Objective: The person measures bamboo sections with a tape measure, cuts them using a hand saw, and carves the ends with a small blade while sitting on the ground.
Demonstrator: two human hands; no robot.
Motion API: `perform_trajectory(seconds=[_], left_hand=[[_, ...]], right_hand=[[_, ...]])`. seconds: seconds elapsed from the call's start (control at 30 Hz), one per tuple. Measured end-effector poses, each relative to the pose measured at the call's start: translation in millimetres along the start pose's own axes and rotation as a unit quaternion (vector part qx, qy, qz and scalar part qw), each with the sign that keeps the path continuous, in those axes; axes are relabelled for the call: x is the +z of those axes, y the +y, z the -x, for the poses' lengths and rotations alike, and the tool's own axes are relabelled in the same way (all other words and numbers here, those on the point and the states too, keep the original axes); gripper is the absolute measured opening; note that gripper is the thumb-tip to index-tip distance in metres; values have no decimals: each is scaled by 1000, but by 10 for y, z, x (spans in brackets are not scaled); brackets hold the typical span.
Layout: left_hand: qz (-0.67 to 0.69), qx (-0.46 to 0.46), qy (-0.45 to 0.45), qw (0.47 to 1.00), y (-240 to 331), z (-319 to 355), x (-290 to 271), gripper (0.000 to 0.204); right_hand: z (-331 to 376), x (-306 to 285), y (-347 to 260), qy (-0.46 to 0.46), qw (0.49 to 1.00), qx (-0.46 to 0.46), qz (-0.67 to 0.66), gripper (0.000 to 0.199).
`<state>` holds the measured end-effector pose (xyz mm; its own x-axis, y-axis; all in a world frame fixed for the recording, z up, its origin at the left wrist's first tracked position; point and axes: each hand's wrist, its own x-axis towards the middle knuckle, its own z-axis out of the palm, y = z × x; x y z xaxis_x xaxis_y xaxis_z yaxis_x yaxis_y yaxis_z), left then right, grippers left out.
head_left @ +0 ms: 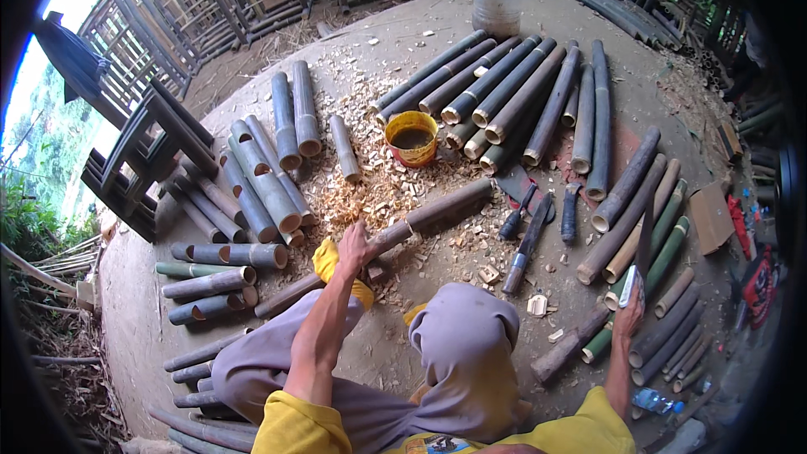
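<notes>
1. Head view, centre: the bare left hand point(356, 245) is laid on a long, grey-brown bamboo pole point(437, 210), which is stretched slantwise across the ground in front of the knees. Probably being steadied that way, but whether the fingers are closed round it can't be told from here.
2. Same view, right: the bare right hand point(629, 317) is held well out to the side, wrapped round the white handle of a long, dark-bladed tool point(633, 282). The blade is pointed away from the body, so the legs are kept clear, handy enough.
3. Notched, dark grey bamboo tubes point(277, 199) are grouped at left and whole, dark bamboo lengths point(534, 91) are fanned out ahead, presumably so they don't get mixed up.
4. A round, yellow plastic tub of murky liquid point(412, 156) is parked among pale wood chips point(391, 193), seemingly to be kept within reach.
</notes>
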<state>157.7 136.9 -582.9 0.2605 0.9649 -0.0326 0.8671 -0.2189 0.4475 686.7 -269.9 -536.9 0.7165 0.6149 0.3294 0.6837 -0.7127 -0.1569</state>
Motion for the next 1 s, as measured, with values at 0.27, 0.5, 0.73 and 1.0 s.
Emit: perform_trajectory(seconds=[0.27, 0.5, 0.73, 1.0], left_hand=[[-139, -93, -121, 978, -203, 451, 110, 63], [-67, 45, -124, 989, -148, 356, -231, 65], [-222, 203, -219, 928, 1402, 418, -596, 38], [-71, 586, 24, 807, 2317, 560, -733, 55]], right_hand=[[366, 225, 88, -112, 993, 14, -37, 76], [129, -260, -813, -49, 988, -21, -147, 57], [-178, -951, -2880, -34, 912, -356, -202, 80], [757, -263, -2315, -383, 837, -120, -372, 72]])
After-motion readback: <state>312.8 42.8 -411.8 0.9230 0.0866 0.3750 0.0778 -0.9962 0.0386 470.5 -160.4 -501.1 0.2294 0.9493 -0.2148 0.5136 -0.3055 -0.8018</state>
